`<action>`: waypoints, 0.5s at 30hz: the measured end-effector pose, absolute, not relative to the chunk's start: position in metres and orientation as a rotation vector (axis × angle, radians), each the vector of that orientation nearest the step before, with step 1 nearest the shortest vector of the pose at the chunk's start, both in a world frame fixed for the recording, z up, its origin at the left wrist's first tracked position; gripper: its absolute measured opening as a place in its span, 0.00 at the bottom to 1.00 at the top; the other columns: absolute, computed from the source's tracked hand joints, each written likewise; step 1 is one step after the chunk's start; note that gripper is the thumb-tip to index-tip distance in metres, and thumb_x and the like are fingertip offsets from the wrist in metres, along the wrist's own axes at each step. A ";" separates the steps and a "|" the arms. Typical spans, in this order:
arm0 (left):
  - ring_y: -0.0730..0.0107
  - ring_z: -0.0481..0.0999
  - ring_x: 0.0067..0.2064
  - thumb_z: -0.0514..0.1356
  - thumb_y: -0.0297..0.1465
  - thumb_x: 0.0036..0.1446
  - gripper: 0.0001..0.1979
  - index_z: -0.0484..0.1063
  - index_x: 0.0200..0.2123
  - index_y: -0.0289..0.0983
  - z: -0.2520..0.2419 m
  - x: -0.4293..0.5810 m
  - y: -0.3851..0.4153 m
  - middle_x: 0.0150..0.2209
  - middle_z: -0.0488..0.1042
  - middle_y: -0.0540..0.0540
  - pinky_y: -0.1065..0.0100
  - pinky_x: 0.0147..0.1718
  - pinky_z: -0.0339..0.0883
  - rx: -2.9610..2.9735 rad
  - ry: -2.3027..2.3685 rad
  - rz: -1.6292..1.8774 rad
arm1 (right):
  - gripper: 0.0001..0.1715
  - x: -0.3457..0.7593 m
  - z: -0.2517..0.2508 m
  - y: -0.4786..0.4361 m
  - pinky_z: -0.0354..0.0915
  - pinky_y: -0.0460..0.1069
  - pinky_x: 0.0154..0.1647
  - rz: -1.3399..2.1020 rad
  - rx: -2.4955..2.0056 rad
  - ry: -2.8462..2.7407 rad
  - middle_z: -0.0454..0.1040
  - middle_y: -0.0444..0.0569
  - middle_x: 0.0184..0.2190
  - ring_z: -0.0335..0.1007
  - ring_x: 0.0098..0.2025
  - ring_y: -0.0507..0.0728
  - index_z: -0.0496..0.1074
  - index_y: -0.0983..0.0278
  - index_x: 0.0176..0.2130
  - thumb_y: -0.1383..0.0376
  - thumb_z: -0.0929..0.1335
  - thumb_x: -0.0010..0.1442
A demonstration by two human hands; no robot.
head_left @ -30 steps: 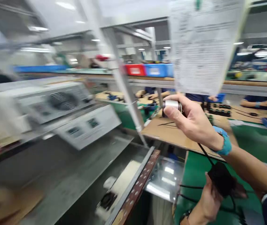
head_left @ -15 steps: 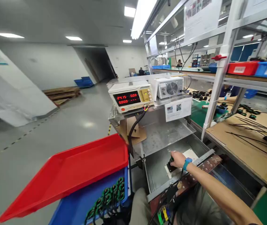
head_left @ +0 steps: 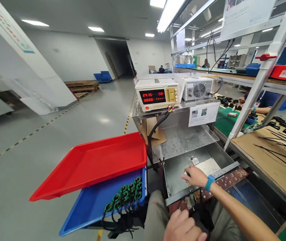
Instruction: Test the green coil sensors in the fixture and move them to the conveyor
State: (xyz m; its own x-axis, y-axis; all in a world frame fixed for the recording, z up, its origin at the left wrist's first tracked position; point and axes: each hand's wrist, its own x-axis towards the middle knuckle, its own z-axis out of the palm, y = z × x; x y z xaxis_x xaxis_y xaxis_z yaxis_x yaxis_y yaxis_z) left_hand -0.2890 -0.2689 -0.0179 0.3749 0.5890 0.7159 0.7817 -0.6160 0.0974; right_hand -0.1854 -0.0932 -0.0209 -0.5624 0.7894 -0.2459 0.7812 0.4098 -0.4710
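A grey-floored workshop with white walls stretches back to a dark doorway (head_left: 116, 60), yellow-and-black tape lines running along the floor. Close by, a power supply (head_left: 158, 95) with red digits sits on a metal shelf, beside a white unit (head_left: 198, 89) with a round fan grille. Below them is an open metal tray (head_left: 174, 174) containing a pale plate (head_left: 209, 166), with a brown strip (head_left: 229, 180) full of holes along its near side.

The right hand (head_left: 195, 176), a blue band at its wrist, is over the tray, just left of the plate. Its fingers are bent and drawn together, and a small dark piece (head_left: 188, 173) shows at the fingertips (whether it is gripped, I cannot tell). The left hand (head_left: 184, 227) is low in front of the lap, blurred, fingers curled; what it has hold of, if anything, is hidden. Just beside it lies a black object (head_left: 201, 216), too dim to make out.

To the left, green round parts (head_left: 125, 194) with black cables lie in a blue tray (head_left: 90, 204), a red tray (head_left: 102, 160) partly above it.
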 end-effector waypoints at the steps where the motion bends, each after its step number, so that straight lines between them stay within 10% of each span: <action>1: 0.70 0.60 0.22 0.53 0.38 0.66 0.24 0.65 0.16 0.39 -0.017 -0.278 -0.260 0.15 0.63 0.50 0.62 0.23 0.47 -2.445 -1.116 -1.078 | 0.28 -0.183 -0.015 -0.106 0.68 0.50 0.42 1.124 -1.325 -2.562 0.77 0.56 0.40 0.74 0.42 0.59 0.75 0.68 0.41 0.48 0.59 0.71; 5: 0.70 0.60 0.22 0.53 0.38 0.67 0.26 0.66 0.16 0.39 -0.029 -0.242 -0.243 0.14 0.65 0.50 0.64 0.21 0.46 -2.756 -0.857 -1.209 | 0.36 -0.167 -0.003 -0.155 0.57 0.45 0.24 2.025 -0.845 -1.855 0.69 0.43 0.21 0.61 0.21 0.50 0.71 0.67 0.39 0.37 0.61 0.64; 11: 0.67 0.74 0.33 0.54 0.32 0.67 0.10 0.74 0.35 0.41 -0.038 -0.253 -0.270 0.29 0.77 0.48 0.65 0.35 0.68 -2.126 -1.484 -2.185 | 0.31 -0.140 -0.003 -0.193 0.49 0.45 0.24 1.866 -0.872 -1.630 0.63 0.40 0.19 0.53 0.21 0.48 0.75 0.67 0.38 0.42 0.66 0.65; 15: 0.64 0.77 0.38 0.59 0.37 0.63 0.09 0.76 0.38 0.39 -0.025 -0.280 -0.273 0.36 0.77 0.45 0.65 0.38 0.71 -1.752 -2.298 -2.235 | 0.26 -0.138 -0.001 -0.210 0.49 0.45 0.25 1.732 -0.904 -1.753 0.63 0.41 0.20 0.56 0.23 0.49 0.75 0.66 0.38 0.46 0.64 0.69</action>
